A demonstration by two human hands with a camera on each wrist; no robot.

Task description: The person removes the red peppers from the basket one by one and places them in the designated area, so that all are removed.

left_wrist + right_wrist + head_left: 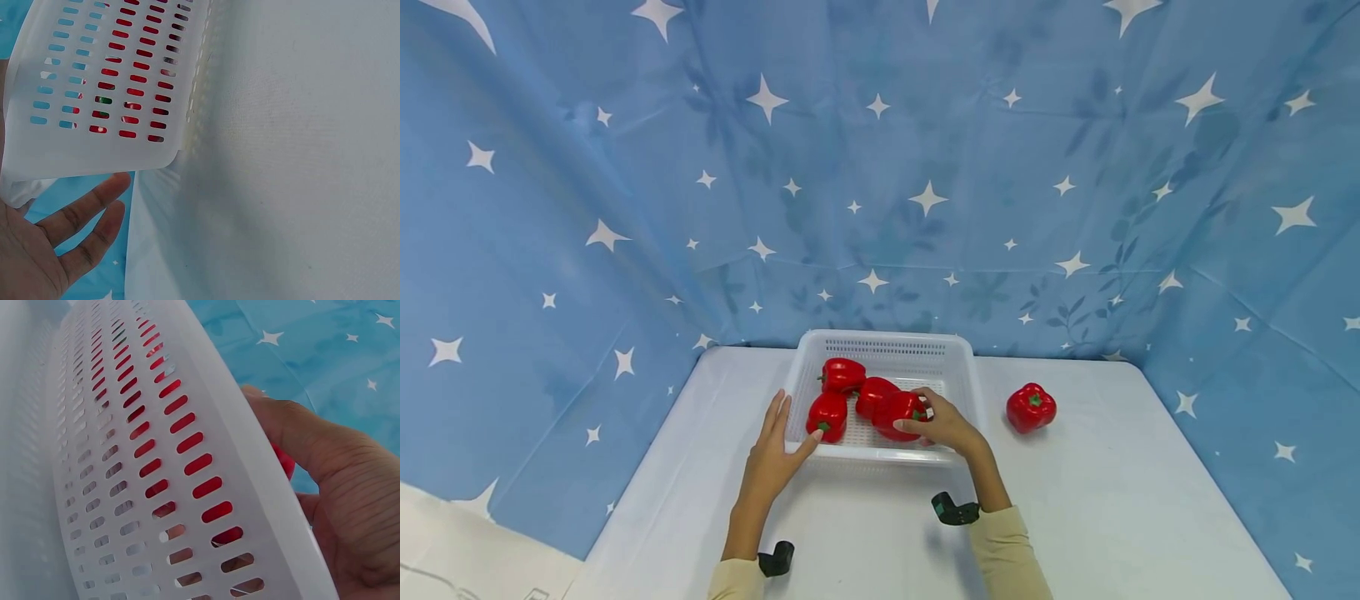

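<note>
A white slotted plastic basket (887, 454) holds several glossy red bell peppers. My right hand (951, 427) reaches over its front right part and grips a bell pepper (895, 414) between thumb and fingers. Three more lie left of it: one at the back (842, 374), one at the front left (827, 415), and one partly hidden (874, 393) behind the gripped pepper. At the basket's front left corner is my left hand (767, 467), fingers straight and spread, thumb near the front rim. In the right wrist view, the basket wall hides most of the held pepper (284, 461).
Another red bell pepper (1031, 408) sits on the white table (1097, 500), right of the basket. A blue curtain with white stars (880, 208) hangs behind the table and along its sides. Each wrist carries a small black camera.
</note>
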